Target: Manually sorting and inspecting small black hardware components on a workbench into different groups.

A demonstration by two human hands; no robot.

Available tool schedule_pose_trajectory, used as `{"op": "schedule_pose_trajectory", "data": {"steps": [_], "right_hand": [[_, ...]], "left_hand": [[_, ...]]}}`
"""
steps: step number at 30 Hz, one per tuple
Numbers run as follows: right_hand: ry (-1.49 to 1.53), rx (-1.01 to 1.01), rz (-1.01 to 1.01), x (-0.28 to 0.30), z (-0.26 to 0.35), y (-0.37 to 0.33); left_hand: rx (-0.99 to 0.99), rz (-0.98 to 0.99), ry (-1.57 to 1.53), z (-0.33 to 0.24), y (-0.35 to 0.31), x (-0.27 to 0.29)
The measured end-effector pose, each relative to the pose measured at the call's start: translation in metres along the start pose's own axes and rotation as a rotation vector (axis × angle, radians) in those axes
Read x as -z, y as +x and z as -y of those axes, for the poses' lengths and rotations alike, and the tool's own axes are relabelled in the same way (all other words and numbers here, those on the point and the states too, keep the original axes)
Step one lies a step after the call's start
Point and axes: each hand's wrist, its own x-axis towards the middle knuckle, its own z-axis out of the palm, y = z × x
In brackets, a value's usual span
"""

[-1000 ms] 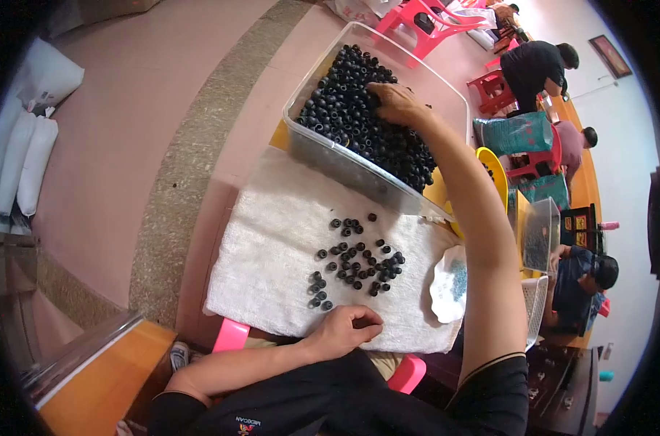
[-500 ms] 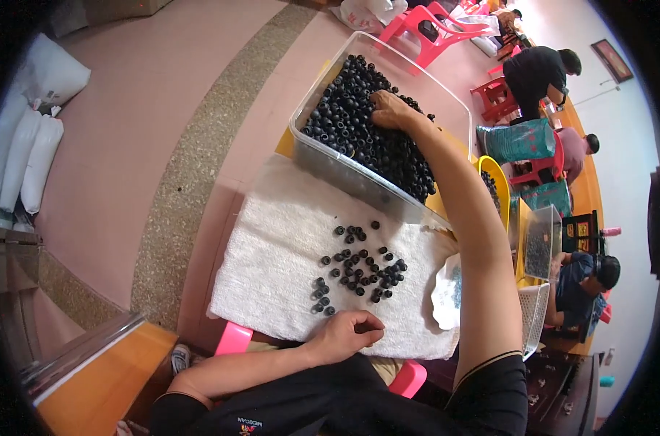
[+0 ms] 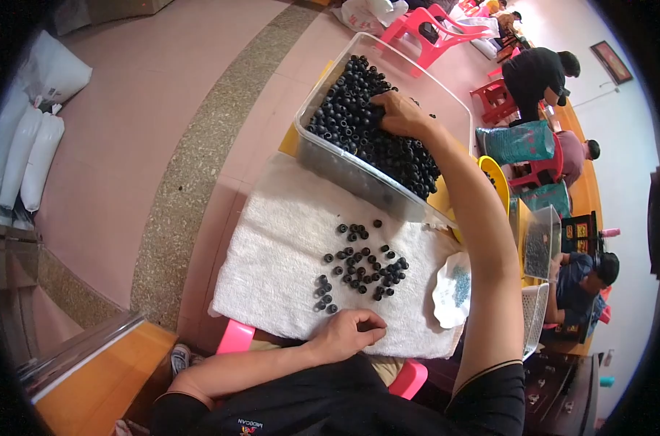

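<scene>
A clear plastic bin (image 3: 359, 176), heaped with black round beads (image 3: 348, 98) that have holes, stands at the far end of a white towel (image 3: 264, 218). My right hand (image 3: 402, 116) reaches into the bin, its fingertips sunk among the beads and partly hidden. My left hand (image 3: 350, 336) rests at the towel's near edge. Its thumb and fingers are curled together, and whatever they may hold is hidden. Several loose black beads (image 3: 362, 270) lie scattered on the towel just beyond it. Beside my right forearm sits a white scalloped dish (image 3: 446, 309) with small bluish bits in it.
A yellow basin (image 3: 500, 185) and a white mesh basket (image 3: 535, 316) stand to the right. Farther right, a co-worker (image 3: 584, 287) sits by another clear bin (image 3: 540, 247). Pink plastic chairs (image 3: 431, 36) stand beyond my bin. White sacks (image 3: 43, 152) lean at the far left.
My right hand has shifted slightly right and nearer within the beads, and that forearm now covers less of the dish. The bin and towel sit slightly farther right. My left hand has barely moved.
</scene>
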Motion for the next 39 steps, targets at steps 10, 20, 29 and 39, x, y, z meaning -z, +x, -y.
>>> {"op": "schedule_pose_trajectory", "data": {"steps": [10, 20, 29, 39], "right_hand": [[0.02, 0.125, -0.028, 0.011, -0.002, -0.02], [0.038, 0.059, -0.143, 0.029, 0.023, -0.058], [-0.028, 0.136, -0.233, 0.025, 0.023, -0.078], [-0.091, 0.147, -0.154, 0.02, 0.024, -0.098]], "left_hand": [[-0.019, 0.007, -0.017, 0.005, 0.001, -0.002], [-0.045, 0.029, -0.015, 0.009, 0.002, -0.002], [0.032, 0.038, 0.032, 0.0, 0.0, -0.001], [-0.028, 0.038, 0.003, 0.01, 0.0, -0.002]]}}
